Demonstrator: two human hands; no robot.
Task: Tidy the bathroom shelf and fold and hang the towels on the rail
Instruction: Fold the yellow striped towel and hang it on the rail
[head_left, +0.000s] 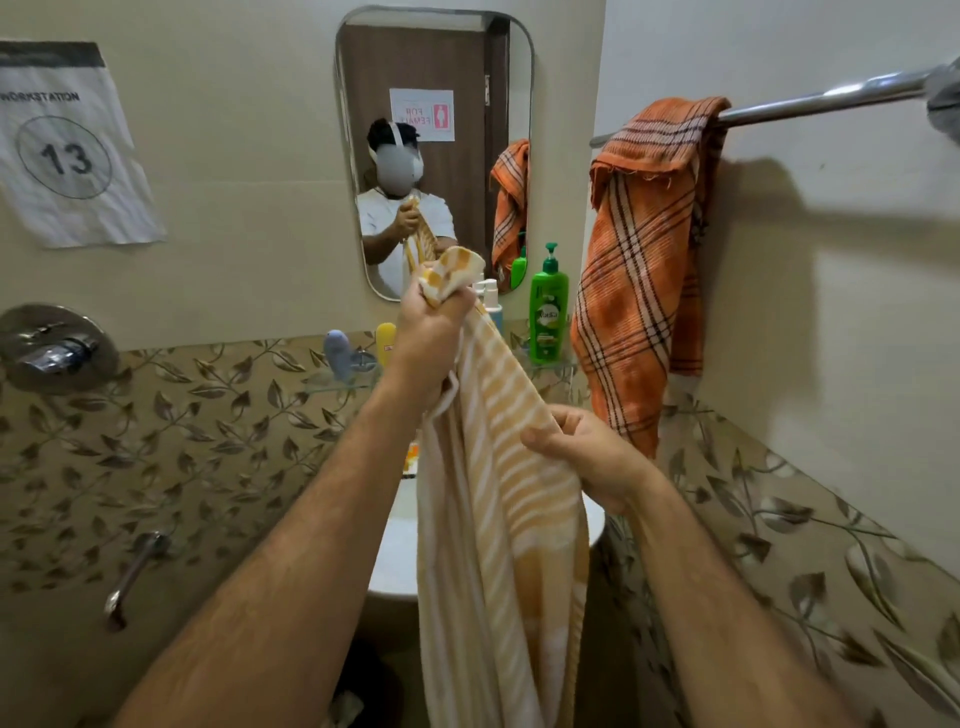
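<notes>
- Right now we hold the yellow striped towel (498, 467) up in front of the sink (395, 551), most of it hanging down in one long loose drape.
- Our left hand (431, 332) is up high, fingers clamped around a bunched top corner of the towel.
- Our right hand (582, 457) sits lower, fingers curled and pinching the towel's side edge.
- Rail (810, 101) is up on the right wall; an orange plaid towel (644, 270) is slung over its near end, crooked and unfolded.
- Shelf (337, 382) under the mirror (436, 150) carries a green pump bottle (548, 312), a yellow bottle (385, 340) and a blue item (337, 353); we judge it not tidied yet.
- Risk: the bunched corner means the fold probably starts uneven, so edges won't line up.
- Risk: the hanging tail is close to the sink and could dip in if we lower our hands.
- Risk: swinging the towel toward the rail may brush the bottles off the shelf, which is just behind it.
- Risk: the orange towel looks lopsided and could slide off if bumped.
</notes>
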